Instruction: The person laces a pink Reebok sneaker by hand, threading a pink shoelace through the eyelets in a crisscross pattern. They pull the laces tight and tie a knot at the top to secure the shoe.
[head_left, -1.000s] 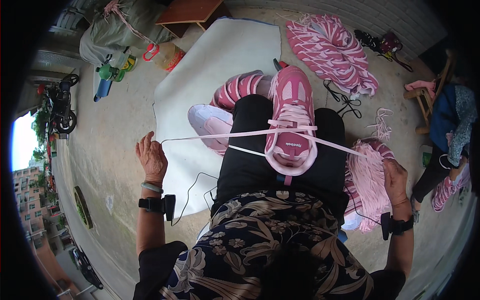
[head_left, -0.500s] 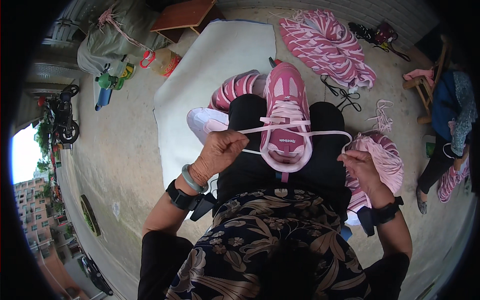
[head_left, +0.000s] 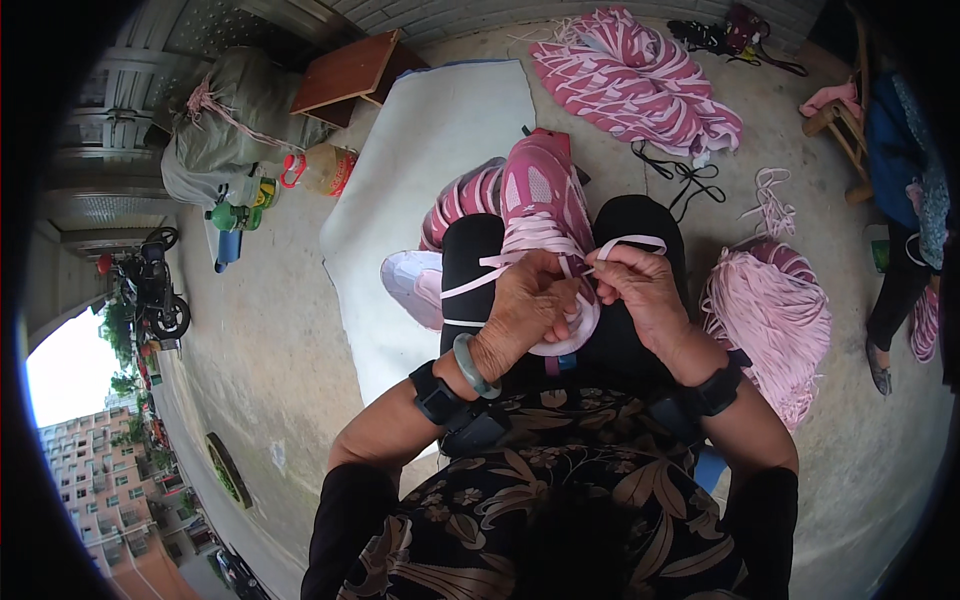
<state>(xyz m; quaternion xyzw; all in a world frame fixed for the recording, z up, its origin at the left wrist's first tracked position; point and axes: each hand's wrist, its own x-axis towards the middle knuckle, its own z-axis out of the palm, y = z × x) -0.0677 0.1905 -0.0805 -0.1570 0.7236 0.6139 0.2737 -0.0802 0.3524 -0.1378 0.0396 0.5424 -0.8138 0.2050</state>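
A pink sneaker rests on my lap, toe pointing away. My left hand lies over the shoe's tongue and pinches the pale pink lace that trails off to the left. My right hand is beside it, fingers closed on a loop of the same lace. Both hands touch each other over the shoe's opening. A second pink and white sneaker lies on its side just left of my knee.
A white mat covers the concrete ahead. A heap of pink laces lies at my right, striped pink fabric further off. Bottles, a sack and a wooden stool sit at left. Another person's legs stand at right.
A second ago my hands were spread wide, pulling the lace ends taut. They have since come together over the shoe and now hold the lace close to the tongue.
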